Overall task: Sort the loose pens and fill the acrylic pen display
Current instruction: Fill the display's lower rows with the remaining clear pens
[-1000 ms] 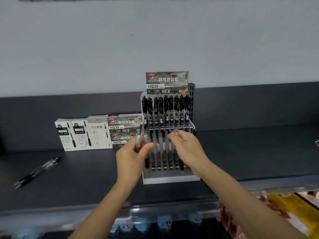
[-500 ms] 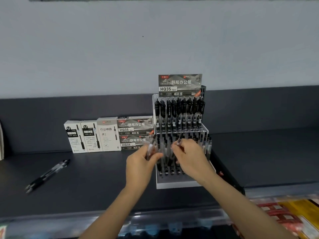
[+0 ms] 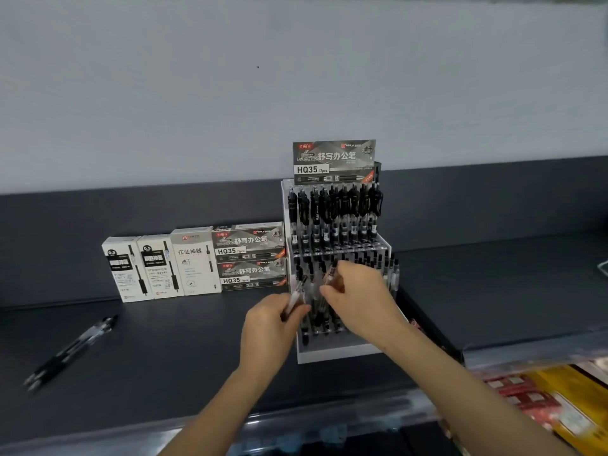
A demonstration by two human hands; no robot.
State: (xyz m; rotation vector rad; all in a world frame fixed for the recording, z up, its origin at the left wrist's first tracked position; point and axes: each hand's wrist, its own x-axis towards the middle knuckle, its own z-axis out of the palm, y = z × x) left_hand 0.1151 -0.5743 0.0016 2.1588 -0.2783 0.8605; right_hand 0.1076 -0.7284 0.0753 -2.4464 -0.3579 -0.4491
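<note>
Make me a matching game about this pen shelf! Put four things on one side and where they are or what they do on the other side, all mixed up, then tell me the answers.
Things:
1. loose pens
2. white boxes
3. grey card
4. left hand

Places:
A. on top of the pen display
B. lying on the dark shelf, far left
C. standing upright in a row, left of the pen display
D. gripping a clear pen in front of the pen display

Pairs: 1-B, 2-C, 3-A, 4-D.
</note>
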